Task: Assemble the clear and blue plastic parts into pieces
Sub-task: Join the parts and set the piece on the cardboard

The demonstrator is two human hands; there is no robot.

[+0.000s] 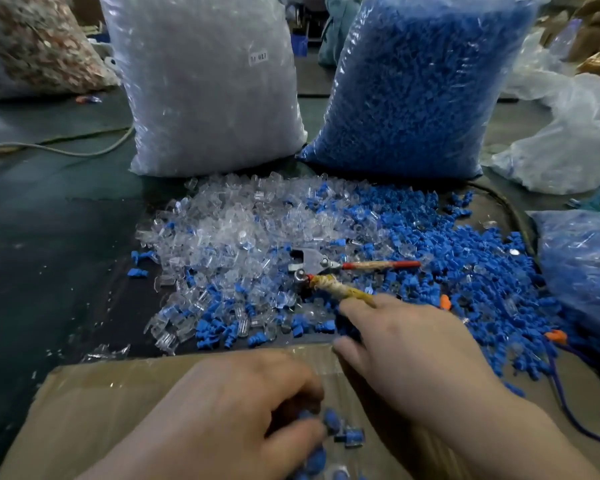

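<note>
Our left fingers (291,379) curl round some pieces (330,420), right fingers (357,313) straight at the pliers (312,268); most parts (243,237) lie loose, we judge.

A single head-worn wide-angle view looks forward and steeply down, close over both hands, onto the worktop (49,237) and two standing bags beyond.

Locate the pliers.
Head view, centre: the pliers lie on the mixed pile of clear and blue parts, wrapped handle at the fingertips of the right hand.
</note>
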